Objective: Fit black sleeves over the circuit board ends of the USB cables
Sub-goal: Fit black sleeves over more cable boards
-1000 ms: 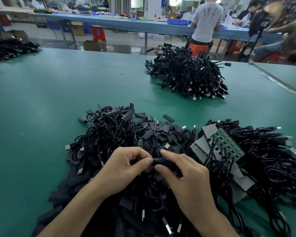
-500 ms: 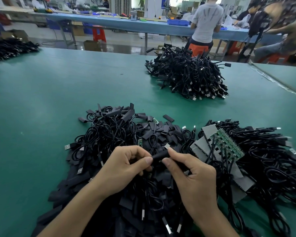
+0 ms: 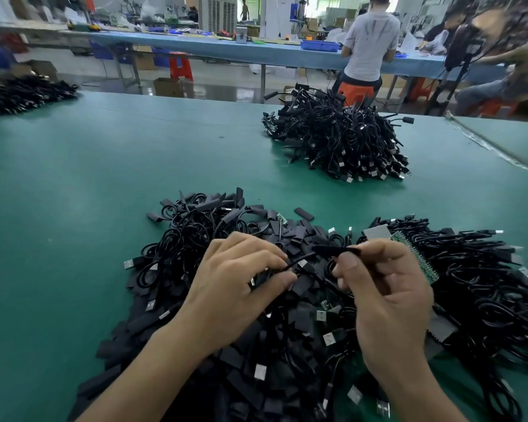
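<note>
My right hand (image 3: 384, 287) pinches a black sleeve (image 3: 333, 250) between thumb and fingers, lifted above the near pile. A thin black cable (image 3: 299, 261) runs from that sleeve down to my left hand (image 3: 241, 278), whose thumb and fingers are closed on it. Under both hands lies a heap of loose black sleeves and USB cables (image 3: 214, 239). To the right sits a bundle of cables with bare green circuit boards (image 3: 415, 254) on their ends. Whether a board is inside the held sleeve is hidden.
A tall pile of black cables (image 3: 339, 138) stands on the green table (image 3: 89, 184) at the back right. Another dark cable pile (image 3: 22, 94) lies far left. A person in a grey shirt (image 3: 369, 41) stands at a blue bench behind.
My right hand has risen and moved right with the sleeve. The hands have drawn apart, so the cable now stretches between them.
</note>
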Motion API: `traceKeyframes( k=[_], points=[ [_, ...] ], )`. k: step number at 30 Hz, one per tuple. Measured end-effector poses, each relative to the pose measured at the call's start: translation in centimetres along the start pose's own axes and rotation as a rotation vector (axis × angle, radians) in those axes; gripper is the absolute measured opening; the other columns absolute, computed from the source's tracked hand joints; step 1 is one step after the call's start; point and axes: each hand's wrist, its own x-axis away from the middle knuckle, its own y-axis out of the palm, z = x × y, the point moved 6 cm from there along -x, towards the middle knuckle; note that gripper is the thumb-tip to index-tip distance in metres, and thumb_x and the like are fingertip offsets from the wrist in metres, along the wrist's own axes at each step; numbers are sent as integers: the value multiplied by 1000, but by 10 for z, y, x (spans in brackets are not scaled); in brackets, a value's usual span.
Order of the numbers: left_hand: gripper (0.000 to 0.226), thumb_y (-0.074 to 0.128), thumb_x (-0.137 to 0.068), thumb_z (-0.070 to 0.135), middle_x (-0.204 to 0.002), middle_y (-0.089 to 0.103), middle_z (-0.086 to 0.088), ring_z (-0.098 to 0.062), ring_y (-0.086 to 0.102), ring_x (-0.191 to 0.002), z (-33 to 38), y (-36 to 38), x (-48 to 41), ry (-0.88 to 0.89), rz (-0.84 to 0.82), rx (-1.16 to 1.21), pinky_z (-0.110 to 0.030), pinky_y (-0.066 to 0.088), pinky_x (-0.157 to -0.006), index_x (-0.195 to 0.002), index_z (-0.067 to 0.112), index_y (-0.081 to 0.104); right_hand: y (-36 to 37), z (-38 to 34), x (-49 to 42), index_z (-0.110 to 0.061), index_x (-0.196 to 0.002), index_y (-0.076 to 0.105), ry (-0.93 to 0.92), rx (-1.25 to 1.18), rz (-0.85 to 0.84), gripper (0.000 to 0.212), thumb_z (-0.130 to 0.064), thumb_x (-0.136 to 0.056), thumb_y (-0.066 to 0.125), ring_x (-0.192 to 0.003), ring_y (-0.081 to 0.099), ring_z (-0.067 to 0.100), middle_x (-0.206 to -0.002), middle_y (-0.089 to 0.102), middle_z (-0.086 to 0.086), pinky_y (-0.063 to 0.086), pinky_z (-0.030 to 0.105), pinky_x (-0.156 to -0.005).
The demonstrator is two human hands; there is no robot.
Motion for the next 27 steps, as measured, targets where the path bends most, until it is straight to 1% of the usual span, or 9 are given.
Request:
traceKeyframes(
  k=[2, 4, 7, 10, 14, 18, 20, 24, 27],
  points=[
    [27, 54, -94, 46, -90, 71, 19, 1, 63, -91, 0, -7, -5, -50, 14, 55, -24, 44, -89, -83, 26, 69, 1, 1, -1, -30, -101, 61, 10, 11, -20, 18, -25, -85, 67, -71, 70, 16, -86, 75, 0, 55, 20, -64],
    [26, 54, -96, 42, -77, 72, 11, -9, 68, -70, -9, -21, -12, -162, 136, 211, -23, 53, -64, -83, 24, 68, 7, 11, 1, -31, -110, 61, 72, 135, -110, 26, -28, -86, 68, -79, 71, 12, -94, 75, -8, 57, 19, -67],
    [24, 54, -97, 38, -76, 72, 10, -13, 66, -51, -32, -44, -16, -337, 378, 311, -26, 46, -42, -79, 28, 64, 20, 29, 10, -39, -101, 66, 121, 448, -299, 26, -20, -85, 73, -87, 67, -1, -90, 71, -21, 55, 18, -75],
    [25, 59, -97, 41, -65, 68, 5, -18, 64, -50, -59, -48, -9, -528, 469, 311, -35, 48, -47, -76, 29, 66, 32, 37, 19, -38, -110, 69, 145, 567, -452, 20, -34, -90, 68, -98, 61, -4, -99, 66, -26, 51, 20, -84],
    [24, 63, -88, 51, -74, 64, 6, -3, 54, -54, -61, -39, -5, -542, 472, 268, -19, 45, -57, -70, 35, 66, 45, 36, 28, -42, -124, 60, 156, 638, -607, 52, -71, -83, 46, -100, 56, 0, -98, 61, -28, 49, 32, -89],
    [21, 67, -80, 53, -76, 60, 4, -20, 65, -61, -43, -24, -9, -482, 403, 347, -31, 54, -51, -70, 35, 70, 55, 35, 34, -58, -142, 29, 227, 550, -673, 84, -88, -67, 53, -98, 58, -2, -102, 62, -25, 49, 27, -87],
    [18, 69, -83, 49, -74, 65, 2, -19, 65, -62, -37, -20, -9, -463, 379, 357, -36, 55, -55, -75, 33, 72, 60, 38, 38, -61, -144, 16, 241, 572, -686, 95, -80, -65, 65, -93, 60, 0, -100, 64, -20, 50, 25, -86],
    [22, 68, -85, 50, -74, 71, 3, -10, 64, -65, -40, -32, -11, -477, 463, 490, -38, 58, -61, -78, 30, 73, 57, 40, 37, -50, -132, 51, 286, 429, -577, 55, -26, -87, 74, -67, 63, 2, -80, 68, -11, 56, 21, -69],
    [23, 63, -89, 45, -68, 66, 9, -7, 62, -63, -61, -44, -8, -616, 620, 674, -24, 54, -51, -70, 35, 70, 46, 33, 29, -37, -91, 73, 195, 435, -463, 14, -24, -90, 69, -67, 65, 1, -76, 70, -15, 49, 11, -59]
  ],
)
